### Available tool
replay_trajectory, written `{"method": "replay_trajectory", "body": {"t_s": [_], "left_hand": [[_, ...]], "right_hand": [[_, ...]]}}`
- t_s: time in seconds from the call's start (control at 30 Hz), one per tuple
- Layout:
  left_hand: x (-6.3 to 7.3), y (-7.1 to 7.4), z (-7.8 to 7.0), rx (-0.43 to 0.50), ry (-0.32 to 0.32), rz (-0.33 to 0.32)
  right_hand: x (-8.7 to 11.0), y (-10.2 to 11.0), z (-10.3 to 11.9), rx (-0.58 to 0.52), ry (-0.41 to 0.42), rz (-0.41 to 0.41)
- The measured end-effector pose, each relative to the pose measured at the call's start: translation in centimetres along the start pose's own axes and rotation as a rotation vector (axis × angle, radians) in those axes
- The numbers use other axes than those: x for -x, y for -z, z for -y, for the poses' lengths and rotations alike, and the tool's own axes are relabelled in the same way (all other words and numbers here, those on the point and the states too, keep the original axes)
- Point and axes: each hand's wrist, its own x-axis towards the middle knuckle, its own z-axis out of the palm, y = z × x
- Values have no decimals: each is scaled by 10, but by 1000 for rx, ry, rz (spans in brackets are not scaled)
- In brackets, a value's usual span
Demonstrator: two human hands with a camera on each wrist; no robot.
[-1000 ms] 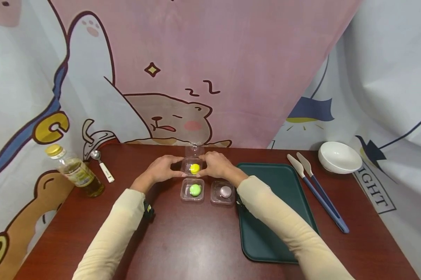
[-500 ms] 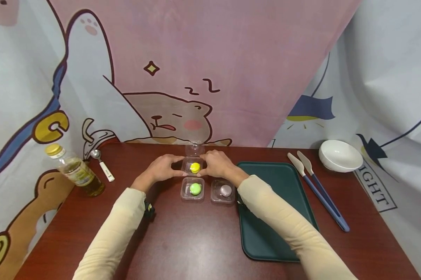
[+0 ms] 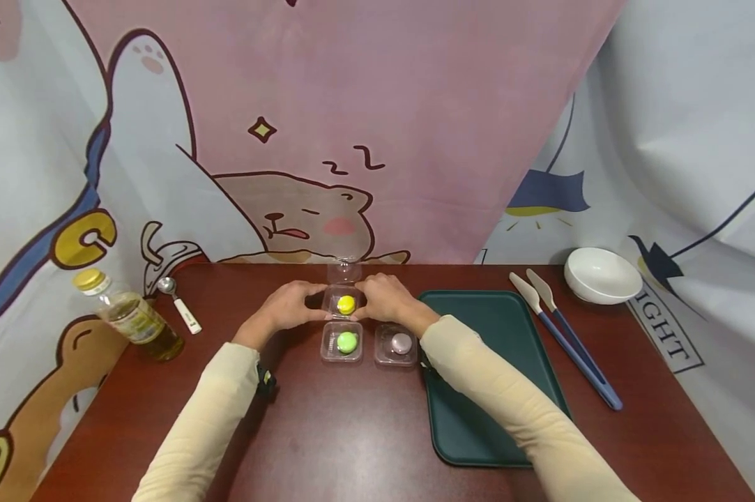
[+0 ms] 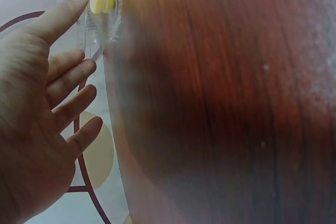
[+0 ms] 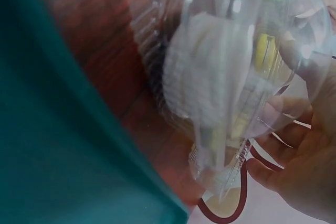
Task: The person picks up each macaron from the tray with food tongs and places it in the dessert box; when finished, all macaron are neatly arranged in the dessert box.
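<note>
A clear plastic box with its lid raised at the back holds a yellow macaron. At its left side my left hand grips it, thumb at the near corner and index finger at the far one. My right hand grips the right side the same way. In the left wrist view, the left thumb meets the box wall while the other fingers spread loosely. Just in front stands another clear box with a green macaron. To its right is a box with a pale lilac macaron.
A dark green tray lies right of the boxes, under my right forearm. Beyond it are blue-handled tongs and a white bowl. On the left stand an oil bottle and a small scoop. A printed cloth hangs behind the table.
The view shifts slightly, moving the scene a little to the left. Both hands stay at the box with the yellow macaron, with no visible change in their hold.
</note>
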Motion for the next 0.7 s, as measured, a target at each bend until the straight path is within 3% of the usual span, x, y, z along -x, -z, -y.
{"method": "replay_trajectory", "body": {"t_s": [0.2,0.43,0.7], "left_hand": [[3,0,-1,17,2,-5],[5,1,-3,48,25,32],[5,5,-9,-50,36,41]], "right_hand": [[0,-1,2,-2,0,1],[-1,0,3,8,-4,1],[-2,3,7,4,-24,32]]}}
